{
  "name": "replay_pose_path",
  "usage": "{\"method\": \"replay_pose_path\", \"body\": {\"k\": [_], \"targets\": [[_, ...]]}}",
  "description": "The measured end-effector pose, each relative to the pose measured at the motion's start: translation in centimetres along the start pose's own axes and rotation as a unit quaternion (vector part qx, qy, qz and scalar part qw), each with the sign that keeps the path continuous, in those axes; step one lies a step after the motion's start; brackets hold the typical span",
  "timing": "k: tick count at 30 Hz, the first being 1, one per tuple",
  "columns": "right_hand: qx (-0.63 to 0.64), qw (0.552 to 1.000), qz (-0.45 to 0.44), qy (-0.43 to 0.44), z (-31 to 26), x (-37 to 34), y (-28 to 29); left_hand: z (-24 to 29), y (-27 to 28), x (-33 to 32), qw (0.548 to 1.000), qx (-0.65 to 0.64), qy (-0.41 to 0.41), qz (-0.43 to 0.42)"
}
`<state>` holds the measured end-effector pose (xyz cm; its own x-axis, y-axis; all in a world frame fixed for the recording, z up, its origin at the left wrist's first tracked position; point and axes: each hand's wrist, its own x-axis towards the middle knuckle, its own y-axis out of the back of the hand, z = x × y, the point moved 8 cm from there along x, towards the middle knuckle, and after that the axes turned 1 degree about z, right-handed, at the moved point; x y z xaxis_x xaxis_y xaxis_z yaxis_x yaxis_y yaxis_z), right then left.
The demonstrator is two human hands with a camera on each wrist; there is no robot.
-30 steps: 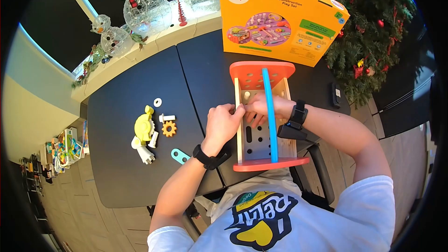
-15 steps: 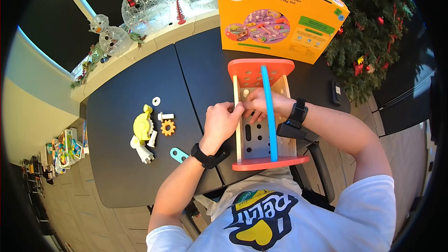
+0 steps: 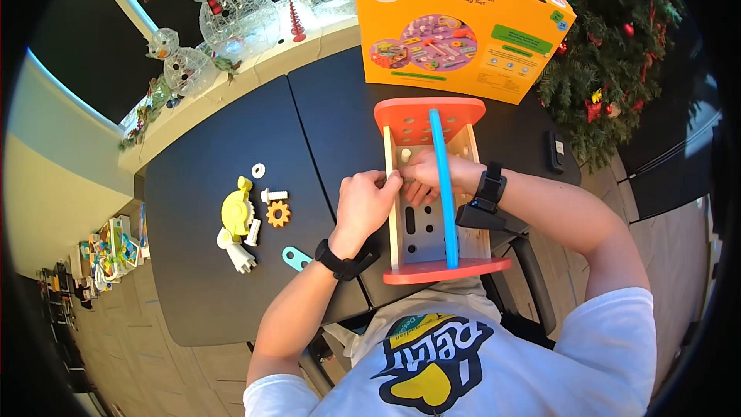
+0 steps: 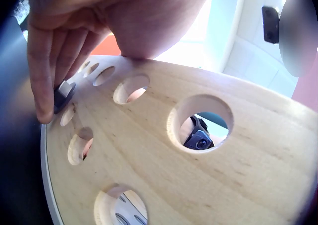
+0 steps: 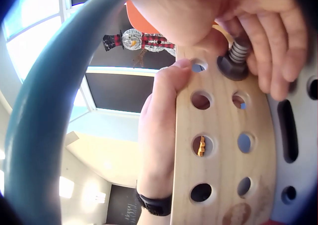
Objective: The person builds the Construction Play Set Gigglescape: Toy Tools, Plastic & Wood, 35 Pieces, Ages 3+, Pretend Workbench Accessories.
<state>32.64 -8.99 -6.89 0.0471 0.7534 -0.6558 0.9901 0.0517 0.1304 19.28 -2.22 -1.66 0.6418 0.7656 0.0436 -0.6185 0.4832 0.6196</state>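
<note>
My left hand grips the outside of a wooden side panel of a toy toolbox, its thumb over the top edge. In the left wrist view its fingertips hold a grey flanged bolt end against the panel. Inside the box, my right hand is bent around a threaded bolt, thumb and index finger close about it. A dark hexagonal piece sits around that bolt against the inner panel face. The fingertip contact there is partly hidden. A white peg stands beside this hand.
A blue handle bar crosses above the right wrist, between red end panels. Left on the dark table lie a yellow toy piece, white bolts, an orange gear and a teal strip. An orange box stands behind.
Both hands keep their places at the panel, with only slight shifts of the right fingers. The head view has moved a little; the loose pieces have not changed.
</note>
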Motion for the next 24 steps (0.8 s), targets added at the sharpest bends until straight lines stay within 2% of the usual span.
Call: {"method": "replay_pose_path", "body": {"k": [3, 6, 15, 18, 20, 22, 24], "targets": [[0.025, 0.999, 0.01, -0.028, 0.1, -0.1, 0.0, 0.1, 0.0, 0.0, 1.0, 0.004, -0.003, -0.001], [0.028, 0.999, 0.013, -0.011, -0.4, -0.5, 0.0, 0.2, 0.1, 0.0, 1.0, -0.003, -0.008, 0.002], [0.001, 0.998, -0.052, -0.017, 0.2, 0.0, -0.4, 0.0, 0.0, 0.0, 1.0, -0.016, -0.006, 0.002], [0.018, 0.999, -0.045, -0.017, 0.1, -0.8, -0.2, -0.1, 0.0, 0.1, 1.0, -0.004, -0.003, -0.018], [-0.001, 0.999, 0.0, 0.034, -0.1, -0.7, 1.3, 0.0, 0.3, 0.5, 0.999, -0.008, 0.017, -0.041], [-0.051, 0.996, 0.016, 0.065, -0.4, -1.0, 2.5, -0.1, 0.3, 1.0, 0.998, -0.019, 0.027, -0.063], [-0.235, 0.966, 0.0, 0.104, -1.3, -1.5, 2.7, -0.5, 0.1, 1.7, 0.996, -0.036, 0.023, -0.084]]}}
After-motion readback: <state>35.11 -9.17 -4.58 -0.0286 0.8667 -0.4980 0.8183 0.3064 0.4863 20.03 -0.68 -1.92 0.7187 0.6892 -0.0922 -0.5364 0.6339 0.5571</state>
